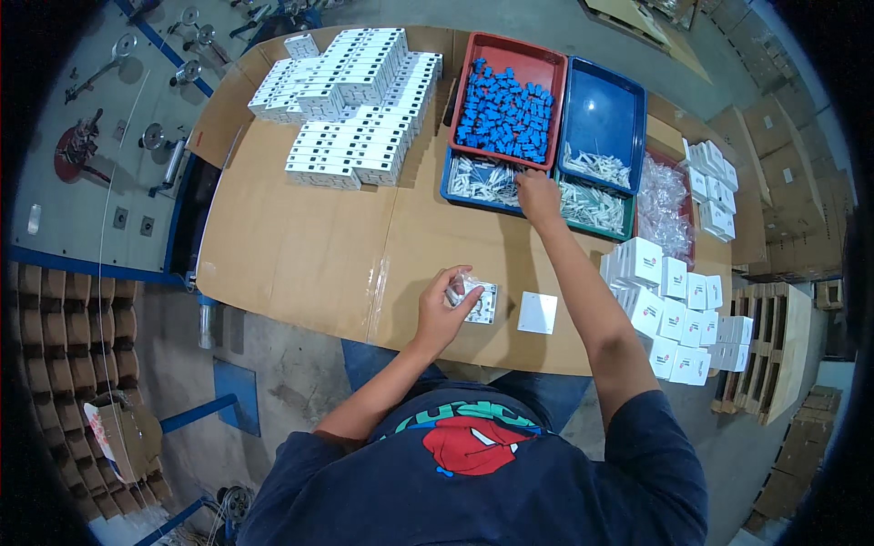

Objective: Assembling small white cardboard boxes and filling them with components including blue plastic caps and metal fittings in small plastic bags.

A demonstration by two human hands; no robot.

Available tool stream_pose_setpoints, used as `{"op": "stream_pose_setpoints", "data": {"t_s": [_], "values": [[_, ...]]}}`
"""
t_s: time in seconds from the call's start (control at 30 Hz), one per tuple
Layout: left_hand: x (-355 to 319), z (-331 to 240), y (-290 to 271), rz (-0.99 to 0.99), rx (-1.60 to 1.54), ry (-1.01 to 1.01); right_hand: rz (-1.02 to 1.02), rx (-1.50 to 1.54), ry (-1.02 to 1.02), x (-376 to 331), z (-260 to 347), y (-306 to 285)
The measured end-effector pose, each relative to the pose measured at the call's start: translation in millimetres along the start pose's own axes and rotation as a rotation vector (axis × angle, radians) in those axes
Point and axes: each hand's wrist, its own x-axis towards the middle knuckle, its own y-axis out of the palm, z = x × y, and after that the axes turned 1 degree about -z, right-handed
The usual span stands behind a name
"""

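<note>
Many white blocks (350, 123) stand at the table's (273, 223) eleven o'clock. At six, the left hand (442, 312) pinches a clear bag (462, 285) over a white square piece (486, 310); at one, the right hand (539, 196) reaches into a blue tray (482, 205), its grip hidden.

stacked units (355, 136) stand at the back left of the table (300, 255). right of them, a clip tray (537, 64) and a deeper tray (605, 100) sit behind two front trays of pegs (482, 204) (628, 218); the right hand (537, 193) is over where these meet. plastic bags (665, 205) lie further right, small boxes (674, 314) right-front. near the front edge, a flat plate (537, 312) lies right of a square unit (484, 308), the left hand (442, 314) at its left.
</note>
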Motion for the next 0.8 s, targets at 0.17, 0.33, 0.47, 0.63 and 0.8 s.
{"op": "stream_pose_setpoints", "data": {"t_s": [0.17,0.33,0.47,0.63,0.8], "values": [[0,8,-3,-0.014,-0.07,0.02,-0.058,-0.085,-0.068,-3,-9,11],[4,4,-4,-0.026,-0.04,0.0,-0.204,0.193,-0.038,-11,-1,-7],[11,0,-2,-0.054,-0.067,0.029,-0.11,0.711,0.246,-29,31,-53],[16,-10,-2,0.01,-0.085,0.044,-0.037,1.165,0.377,-82,90,-123],[14,-15,1,0.023,-0.105,0.046,0.071,1.207,0.385,-111,127,-158]]}}
